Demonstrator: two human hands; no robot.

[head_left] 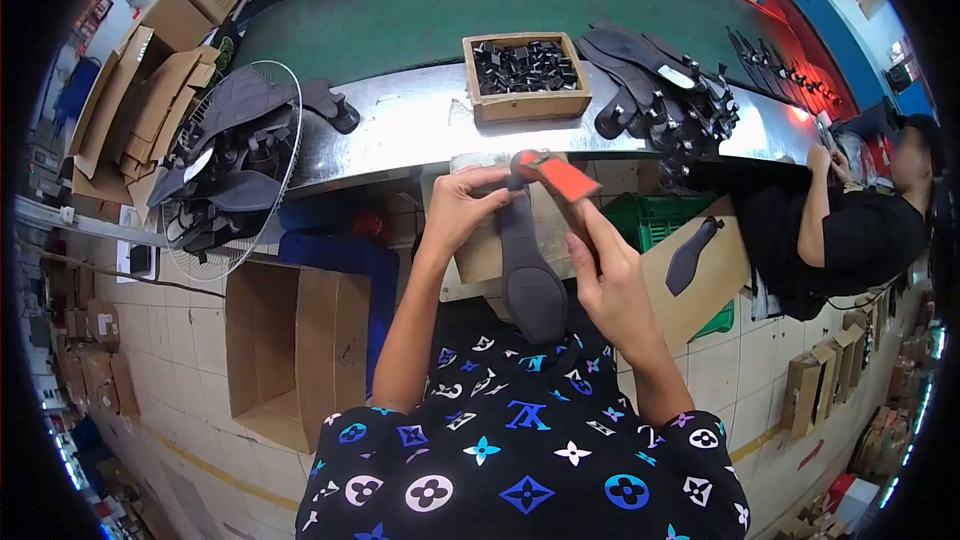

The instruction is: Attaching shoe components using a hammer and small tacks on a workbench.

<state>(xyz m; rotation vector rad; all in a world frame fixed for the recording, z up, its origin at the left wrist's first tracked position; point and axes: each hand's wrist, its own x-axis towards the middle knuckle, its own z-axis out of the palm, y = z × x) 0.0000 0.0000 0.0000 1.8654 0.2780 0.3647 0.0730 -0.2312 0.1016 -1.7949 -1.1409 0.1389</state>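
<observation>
Over the small work block (480,260) in front of me, my left hand (470,202) pinches the heel end of a dark grey shoe sole (535,290). The sole's broad toe end points down toward my lap. My right hand (612,275) grips a tool with a flat orange part (568,179), held across the sole's heel end. What kind of tool it is, I cannot make out. Its far end overlaps the heel end, so whether they touch is unclear.
A wooden box (530,108) of small black heel pieces stands on the metal bench edge, beside piled soles (650,75). More soles lie by a wire fan guard (297,140) at left. A cardboard box (330,360) sits below; a person (840,220) works at right.
</observation>
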